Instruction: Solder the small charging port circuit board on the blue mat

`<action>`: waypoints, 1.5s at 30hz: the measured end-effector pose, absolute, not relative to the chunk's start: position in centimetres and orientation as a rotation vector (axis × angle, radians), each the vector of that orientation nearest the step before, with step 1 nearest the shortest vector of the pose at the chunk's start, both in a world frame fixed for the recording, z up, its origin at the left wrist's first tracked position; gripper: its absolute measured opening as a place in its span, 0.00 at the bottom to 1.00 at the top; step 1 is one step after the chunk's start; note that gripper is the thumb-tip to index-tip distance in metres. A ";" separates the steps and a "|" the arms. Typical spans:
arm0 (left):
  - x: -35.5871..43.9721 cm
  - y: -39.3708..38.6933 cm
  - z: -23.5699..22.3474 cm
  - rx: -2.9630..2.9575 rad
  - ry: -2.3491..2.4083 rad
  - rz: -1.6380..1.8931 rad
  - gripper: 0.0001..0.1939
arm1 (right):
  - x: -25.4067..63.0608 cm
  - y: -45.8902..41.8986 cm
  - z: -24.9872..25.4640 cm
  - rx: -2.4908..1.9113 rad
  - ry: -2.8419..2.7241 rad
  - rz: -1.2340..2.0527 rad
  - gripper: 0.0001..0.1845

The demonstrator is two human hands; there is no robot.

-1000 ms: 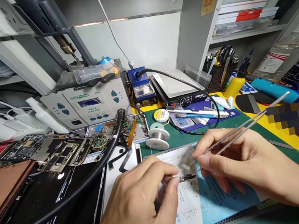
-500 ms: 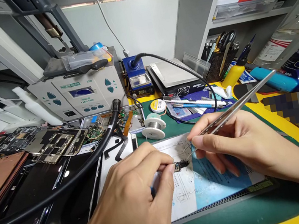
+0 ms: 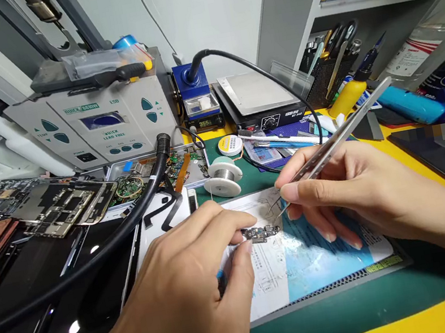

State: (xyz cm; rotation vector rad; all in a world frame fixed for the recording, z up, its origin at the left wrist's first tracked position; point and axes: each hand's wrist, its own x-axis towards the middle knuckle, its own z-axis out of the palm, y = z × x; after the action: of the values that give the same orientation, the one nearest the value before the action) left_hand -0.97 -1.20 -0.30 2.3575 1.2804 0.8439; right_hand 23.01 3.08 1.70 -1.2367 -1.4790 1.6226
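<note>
Between the thumb and fingers of my left hand [image 3: 198,274] is a small circuit board [image 3: 260,234], its right end sticking out past the fingertips. My right hand [image 3: 338,186] grips a pair of metal tweezers [image 3: 330,142] like a pen. The tweezer tips are slightly apart and hover just above and right of the board's free end; I cannot tell whether they touch it. Under both hands lies a blue and white printed sheet [image 3: 325,263] on the green mat [image 3: 383,299].
A solder spool [image 3: 223,176] stands behind my left hand. A thick black hose [image 3: 108,275] crosses the left side from the hot air station [image 3: 101,125], over phone parts and boards [image 3: 62,209]. Farther back are a soldering station [image 3: 197,99] and a hot plate [image 3: 255,94].
The view has shifted slightly. The small board now lies flatter, with more of its surface showing, and my left index finger has lifted a little. The tweezers stay near its right end.
</note>
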 end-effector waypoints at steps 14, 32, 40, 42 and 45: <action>-1.0 -1.3 -0.6 2.432 1.233 0.829 0.07 | 23.1 3.0 2.1 -1.281 -1.540 1.628 0.11; -0.9 -1.4 -0.3 2.408 1.235 0.856 0.08 | 22.9 3.1 1.6 -1.229 -1.467 1.635 0.10; -0.8 -1.3 0.0 2.396 1.228 0.861 0.09 | 22.7 3.1 2.0 -1.272 -1.502 1.623 0.13; -0.8 -1.4 0.0 2.386 1.228 0.863 0.09 | 22.4 3.2 2.2 -1.279 -1.501 1.619 0.16; -0.9 -1.3 0.0 2.373 1.232 0.863 0.09 | 21.8 3.2 2.3 -1.290 -1.495 1.613 0.19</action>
State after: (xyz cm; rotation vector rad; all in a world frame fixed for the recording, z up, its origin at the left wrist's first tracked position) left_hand -0.93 -1.34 0.01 2.3734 1.2321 0.8630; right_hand 21.83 3.20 2.27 -1.2904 -1.4952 1.6130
